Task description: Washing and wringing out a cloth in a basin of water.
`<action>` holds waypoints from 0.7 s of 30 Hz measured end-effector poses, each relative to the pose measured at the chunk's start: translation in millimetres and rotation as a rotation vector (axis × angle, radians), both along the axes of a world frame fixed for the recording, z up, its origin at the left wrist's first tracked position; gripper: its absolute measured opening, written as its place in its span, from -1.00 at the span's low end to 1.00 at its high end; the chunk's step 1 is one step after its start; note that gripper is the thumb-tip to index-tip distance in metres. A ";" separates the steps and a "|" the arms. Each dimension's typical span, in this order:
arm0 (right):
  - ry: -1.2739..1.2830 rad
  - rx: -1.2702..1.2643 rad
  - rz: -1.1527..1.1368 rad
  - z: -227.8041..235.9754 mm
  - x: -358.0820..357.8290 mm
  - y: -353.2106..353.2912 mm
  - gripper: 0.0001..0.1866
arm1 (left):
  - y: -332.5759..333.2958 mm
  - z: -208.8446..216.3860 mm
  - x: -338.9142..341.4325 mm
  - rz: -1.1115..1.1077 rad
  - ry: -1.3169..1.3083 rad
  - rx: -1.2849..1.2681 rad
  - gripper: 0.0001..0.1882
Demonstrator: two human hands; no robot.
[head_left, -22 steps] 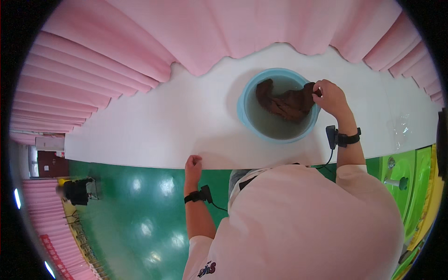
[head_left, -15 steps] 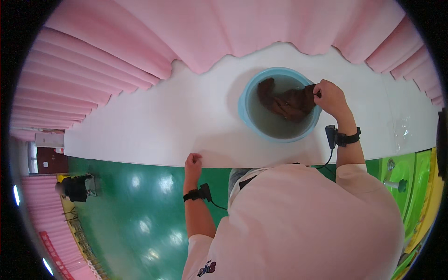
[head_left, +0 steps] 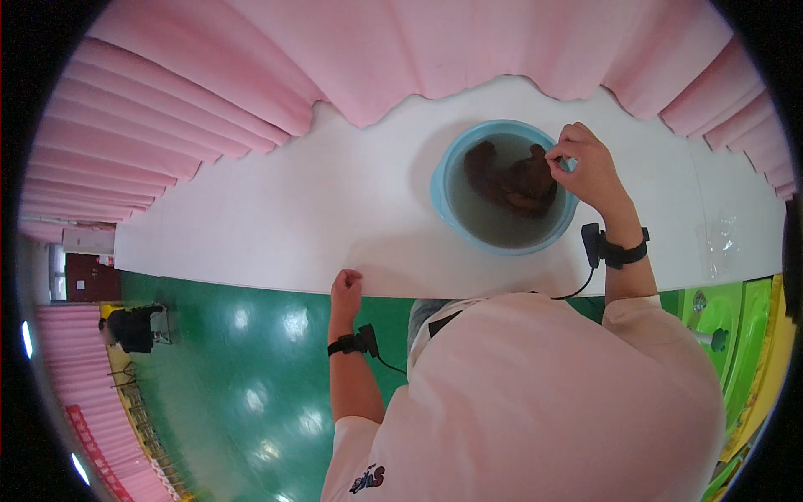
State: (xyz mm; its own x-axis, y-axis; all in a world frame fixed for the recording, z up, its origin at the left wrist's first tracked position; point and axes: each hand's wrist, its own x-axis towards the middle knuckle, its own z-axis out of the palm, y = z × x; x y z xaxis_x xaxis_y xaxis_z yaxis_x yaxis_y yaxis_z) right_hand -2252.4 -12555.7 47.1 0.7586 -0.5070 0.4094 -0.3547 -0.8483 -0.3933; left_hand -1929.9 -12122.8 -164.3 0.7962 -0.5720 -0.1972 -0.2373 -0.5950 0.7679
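A light blue round basin (head_left: 442, 209) of cloudy water stands on the white table. A piece of dark brown cloth (head_left: 523, 180) lies bunched and curved in the water. My right hand (head_left: 585, 163) hovers over the basin's right rim, thumb and forefinger pinched together beside the cloth's upper right end. Whether any cloth is between those fingertips is too small to make out. Well to the left of the basin, my left hand (head_left: 346, 289) is at the table's front edge, fingers curled in, with nothing seen in it.
Pink pleated curtain (head_left: 368, 67) hangs along the table's far side. A transparent crumpled piece (head_left: 723, 238) lies on the white table (head_left: 276, 217) at right. Green basins with a tap (head_left: 715, 339) stand at lower right. A person in black (head_left: 134, 329) is far left on the green floor.
My right hand has shifted slightly and its fingers have lifted a little from the cloth. The cloth's right end has drawn back from the rim into the water. My left hand stays about the same.
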 end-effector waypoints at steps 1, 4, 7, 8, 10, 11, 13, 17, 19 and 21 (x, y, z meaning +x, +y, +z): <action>-0.073 0.017 0.027 4.2 0.4 2.1 -0.92 | -1.4 1.1 -0.3 0.002 0.013 0.003 -0.82; -0.143 -0.044 0.100 26.8 2.7 8.7 -0.89 | -2.4 -0.6 -1.8 -0.002 -0.020 -0.051 -0.82; -0.226 -0.120 0.148 43.3 5.6 16.9 -0.85 | -2.7 -3.8 0.6 0.009 -0.020 0.021 -0.81; -0.229 -0.120 0.147 47.6 6.0 18.9 -0.85 | -2.8 -4.4 0.1 0.009 -0.022 0.021 -0.81; -0.362 -0.194 0.183 53.0 7.6 22.1 -0.80 | -2.0 -5.2 -0.7 0.011 -0.012 0.011 -0.81; -0.364 -0.195 0.182 53.0 7.8 23.7 -0.80 | -1.9 -4.4 -1.1 0.010 -0.014 0.011 -0.81; -0.456 -0.227 0.128 51.3 8.5 26.0 -0.77 | -1.4 -3.0 -1.5 0.014 0.016 0.041 -0.88; -0.428 -0.196 0.141 35.6 11.0 15.2 -0.80 | -3.4 -2.5 -5.5 0.012 -0.045 -0.031 -0.84; -0.260 -0.141 0.112 23.5 10.6 11.7 -0.86 | -3.9 -1.7 -6.4 0.028 -0.012 -0.007 -0.85; -0.190 -0.101 0.101 9.8 11.7 7.7 -0.88 | -3.6 -2.8 -6.7 0.029 -0.019 -0.016 -0.85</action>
State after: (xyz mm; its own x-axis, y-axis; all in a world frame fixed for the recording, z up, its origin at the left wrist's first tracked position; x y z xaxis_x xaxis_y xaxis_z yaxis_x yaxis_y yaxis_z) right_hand -2240.7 -12548.0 56.9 0.7078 -0.3821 0.5942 -0.1942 -0.9139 -0.3563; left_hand -1936.5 -12126.4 -167.1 0.8158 -0.5518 -0.1731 -0.2349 -0.5897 0.7727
